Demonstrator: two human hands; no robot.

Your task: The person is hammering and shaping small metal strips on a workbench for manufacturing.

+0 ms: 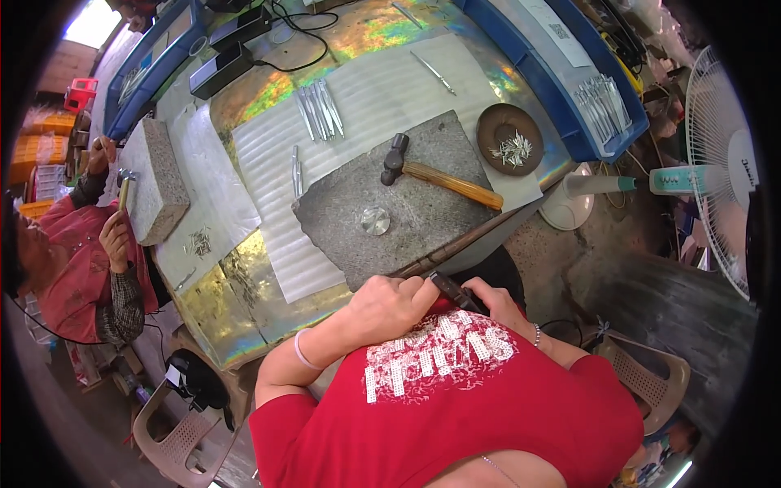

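My left hand [389, 307] is closed in front of my red shirt, its fingers at one end of a dark oblong object [458, 293]. Curled round the other end is my right hand [498, 302]. What this object is, I cannot make out. Beyond my hands lies a grey stone slab [342, 195]. A hammer with a wooden handle [454, 186] rests on it, head toward the middle. A shiny round metal disc [375, 220] sits on the slab nearer to me. Right of the slab, a brown bowl [487, 122] holds small silvery pieces.
Slim metal rods [320, 111] lie on white foam sheeting [378, 77]. A blue tray [525, 61] stands far right, near a fan [720, 171]. At left, a co-worker [77, 260] holds a small hammer [124, 191] by a stone block [154, 183]. Chairs flank me.
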